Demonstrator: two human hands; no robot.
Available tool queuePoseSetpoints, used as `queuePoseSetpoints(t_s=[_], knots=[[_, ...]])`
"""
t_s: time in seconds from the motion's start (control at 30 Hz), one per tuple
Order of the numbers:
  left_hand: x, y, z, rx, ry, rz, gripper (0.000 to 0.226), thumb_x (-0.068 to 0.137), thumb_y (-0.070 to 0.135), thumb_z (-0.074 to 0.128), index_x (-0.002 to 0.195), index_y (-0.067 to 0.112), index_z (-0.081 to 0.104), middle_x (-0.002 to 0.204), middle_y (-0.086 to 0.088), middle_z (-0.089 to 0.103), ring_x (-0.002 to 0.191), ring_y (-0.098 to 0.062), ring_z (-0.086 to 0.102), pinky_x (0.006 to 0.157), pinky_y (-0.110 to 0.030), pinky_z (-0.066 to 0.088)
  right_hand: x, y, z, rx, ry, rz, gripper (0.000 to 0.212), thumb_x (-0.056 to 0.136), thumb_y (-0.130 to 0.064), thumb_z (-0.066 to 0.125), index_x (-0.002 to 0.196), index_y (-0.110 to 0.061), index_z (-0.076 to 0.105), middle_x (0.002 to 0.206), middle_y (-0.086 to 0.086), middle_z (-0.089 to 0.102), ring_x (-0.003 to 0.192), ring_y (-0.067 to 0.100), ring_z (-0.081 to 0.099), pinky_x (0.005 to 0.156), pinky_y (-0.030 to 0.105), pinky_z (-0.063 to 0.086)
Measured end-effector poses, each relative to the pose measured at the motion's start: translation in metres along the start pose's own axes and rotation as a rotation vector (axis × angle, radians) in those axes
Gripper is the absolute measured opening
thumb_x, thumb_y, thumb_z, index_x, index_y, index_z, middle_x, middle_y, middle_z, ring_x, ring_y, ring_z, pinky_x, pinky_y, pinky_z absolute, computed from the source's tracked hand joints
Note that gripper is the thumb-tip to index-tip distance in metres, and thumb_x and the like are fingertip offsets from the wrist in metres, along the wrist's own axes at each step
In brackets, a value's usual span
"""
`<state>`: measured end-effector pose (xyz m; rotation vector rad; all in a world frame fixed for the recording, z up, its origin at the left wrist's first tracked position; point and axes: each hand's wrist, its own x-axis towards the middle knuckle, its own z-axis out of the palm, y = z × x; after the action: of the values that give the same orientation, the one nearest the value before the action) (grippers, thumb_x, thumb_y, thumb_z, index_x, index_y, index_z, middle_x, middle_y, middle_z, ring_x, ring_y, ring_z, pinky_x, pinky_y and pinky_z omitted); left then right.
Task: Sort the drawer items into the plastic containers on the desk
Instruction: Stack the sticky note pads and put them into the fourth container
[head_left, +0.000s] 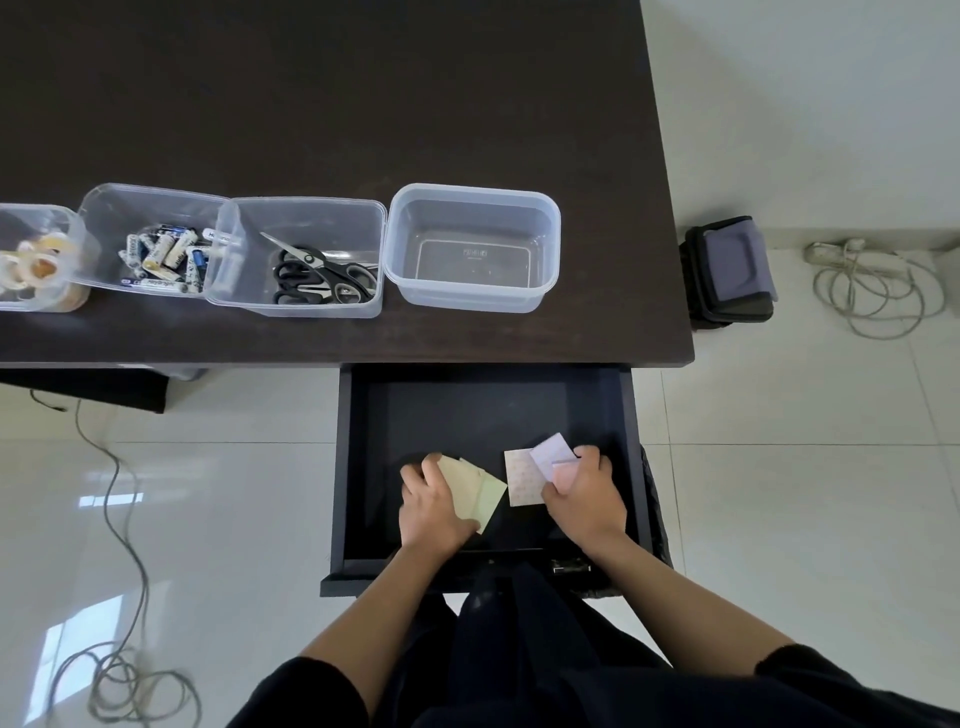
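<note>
The black drawer (353, 467) is pulled out below the dark desk (332, 104). Inside it, my left hand (431, 506) grips a small stack of pale yellow note pads (480, 493). My right hand (584, 493) holds pale pink and lilac note pads (551, 452), beside a patterned pink pad (522, 478). On the desk stands a row of clear plastic containers: one with tape rolls (36, 260), one with batteries (161, 257), one with scissors (322, 275), and an empty one (472, 249) at the right.
A black bag (730, 273) sits on the tiled floor right of the desk, with a coiled white cable (872, 286) beyond it. A grey cable (124, 519) trails over the floor at the left. My legs are right under the drawer front.
</note>
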<state>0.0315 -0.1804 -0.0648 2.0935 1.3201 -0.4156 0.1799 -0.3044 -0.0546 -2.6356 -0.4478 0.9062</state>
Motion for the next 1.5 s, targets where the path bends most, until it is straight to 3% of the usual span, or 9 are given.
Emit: queuePoseSetpoints(t_s=[0.13,0.3,0.43,0.53,0.77,0.97,1.2,1.33,1.5], knots=[[-0.002,0.002,-0.006,-0.105,0.006,-0.033,0.101,0.059,0.027,0.085,0.134,0.012,0.019,0.127,-0.012,0.029,0.118,-0.03,0.043,0.092,-0.034,0.046,0.005,-0.001,0.0,-0.008,0.037,-0.054,0.06,0.078,-0.019,0.062,0.131,-0.014,0.035,0.128,0.009,0.042,0.113,0.029,0.05,0.078,0.039,0.05],[-0.01,0.001,-0.02,-0.244,0.05,-0.025,0.094,0.06,0.029,0.085,0.129,0.011,0.024,0.133,-0.007,0.029,0.125,-0.026,0.037,0.096,-0.031,0.043,0.006,-0.01,0.004,-0.133,0.118,-0.175,0.058,0.076,-0.016,0.064,0.13,-0.013,0.043,0.138,0.014,0.038,0.128,0.034,0.035,0.102,0.044,0.039],[-0.018,-0.002,-0.032,-0.296,0.105,-0.024,0.1,0.055,0.03,0.088,0.13,0.011,0.024,0.131,-0.006,0.026,0.122,-0.025,0.038,0.097,-0.03,0.041,0.001,-0.02,0.015,-0.223,0.163,-0.452,0.041,0.072,-0.016,0.061,0.114,-0.014,0.059,0.116,0.01,0.058,0.109,0.033,0.051,0.093,0.043,0.042],[-0.023,-0.005,-0.04,-0.294,0.135,-0.023,0.103,0.053,0.032,0.089,0.13,0.01,0.025,0.129,-0.005,0.026,0.119,-0.024,0.04,0.094,-0.031,0.044,-0.003,-0.033,0.025,-0.241,-0.053,-0.563,0.039,0.082,-0.02,0.055,0.12,-0.016,0.053,0.116,0.005,0.057,0.111,0.029,0.051,0.091,0.038,0.039],[-0.04,-0.019,-0.049,-0.414,0.229,-0.016,0.07,0.077,0.027,0.074,0.129,0.005,0.033,0.126,-0.004,0.031,0.105,-0.012,0.038,0.084,-0.025,0.038,-0.001,-0.049,0.053,-0.388,-0.248,-0.456,0.067,0.077,-0.022,0.066,0.135,-0.018,0.033,0.133,0.007,0.037,0.122,0.032,0.038,0.102,0.039,0.035],[-0.04,-0.031,-0.051,-0.558,0.165,-0.165,0.033,0.082,0.021,0.067,0.103,0.024,0.042,0.111,-0.003,0.054,0.1,-0.023,0.056,0.084,-0.037,0.052,0.002,-0.053,0.055,-0.338,-0.24,-0.363,0.062,0.069,-0.022,0.072,0.122,-0.018,0.041,0.123,0.005,0.049,0.116,0.028,0.044,0.098,0.034,0.035],[-0.039,-0.036,-0.055,-0.57,0.117,-0.18,0.026,0.085,0.017,0.061,0.096,0.03,0.042,0.101,0.002,0.056,0.088,-0.02,0.059,0.069,-0.041,0.057,-0.005,-0.053,0.047,0.028,-0.415,-0.322,0.04,0.067,-0.007,0.065,0.102,-0.019,0.048,0.101,-0.001,0.052,0.084,0.016,0.053,0.063,0.024,0.039],[-0.036,-0.03,-0.059,-0.6,0.124,-0.14,0.02,0.088,0.007,0.057,0.099,0.021,0.048,0.1,-0.002,0.058,0.081,-0.012,0.056,0.065,-0.019,0.045,-0.019,-0.058,0.022,0.401,-0.277,-0.242,0.026,0.071,-0.003,0.062,0.095,-0.014,0.058,0.083,-0.003,0.059,0.071,0.011,0.054,0.057,0.011,0.04],[-0.032,-0.021,-0.065,-0.651,0.131,-0.106,0.022,0.089,0.006,0.057,0.102,0.022,0.05,0.1,0.006,0.053,0.086,-0.006,0.052,0.072,-0.018,0.043,-0.026,-0.065,-0.018,0.578,-0.135,-0.219,0.019,0.085,-0.01,0.055,0.1,-0.021,0.06,0.093,-0.001,0.065,0.086,0.019,0.061,0.066,0.018,0.047]])
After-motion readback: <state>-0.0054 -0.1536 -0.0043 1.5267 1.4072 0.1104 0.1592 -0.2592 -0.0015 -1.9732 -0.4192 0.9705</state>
